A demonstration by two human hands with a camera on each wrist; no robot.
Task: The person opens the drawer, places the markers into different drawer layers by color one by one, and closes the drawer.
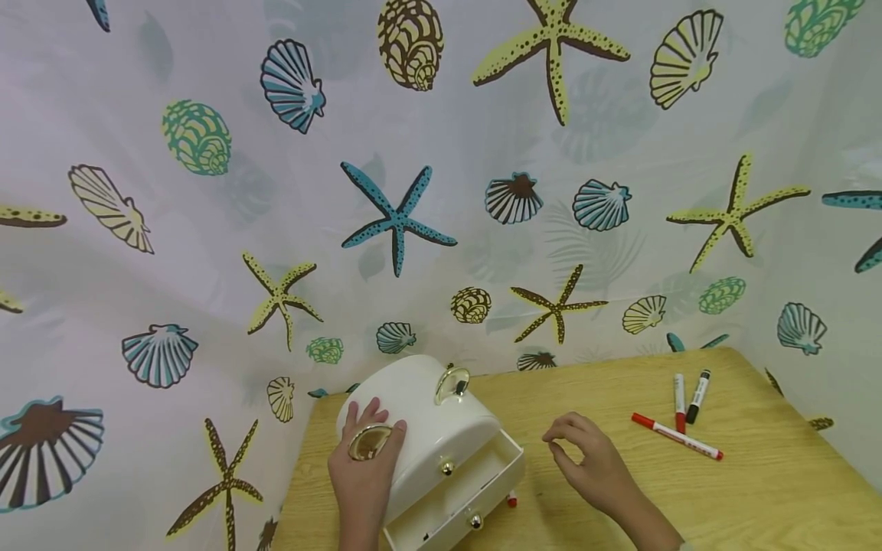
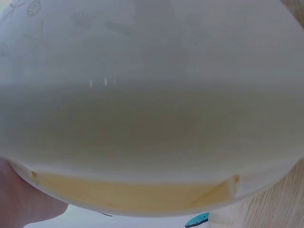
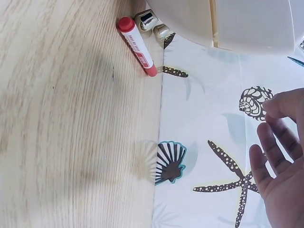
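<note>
A glossy white rounded box [image 1: 420,383] with gold handles stands on the table, its lower drawer [image 1: 492,490] pulled out. Gold knobs [image 1: 475,521] sit on the front. My left hand [image 1: 365,467] rests on the curved side, thumb and fingers spread about one gold handle [image 1: 368,442]; the left wrist view shows mostly the white surface [image 2: 152,109] up close. Right of the box, my right hand [image 1: 596,463] hovers with fingers loosely bent and nothing between them. A red-capped marker [image 3: 137,45] lies by the box, largely hidden by the drawer in the head view.
Farther right on the wooden table [image 1: 772,474] lie a red marker [image 1: 678,436], another red-capped marker [image 1: 680,402] and a black-capped marker [image 1: 699,396]. A white curtain [image 1: 482,130] printed with shells and starfish hangs behind and along the sides.
</note>
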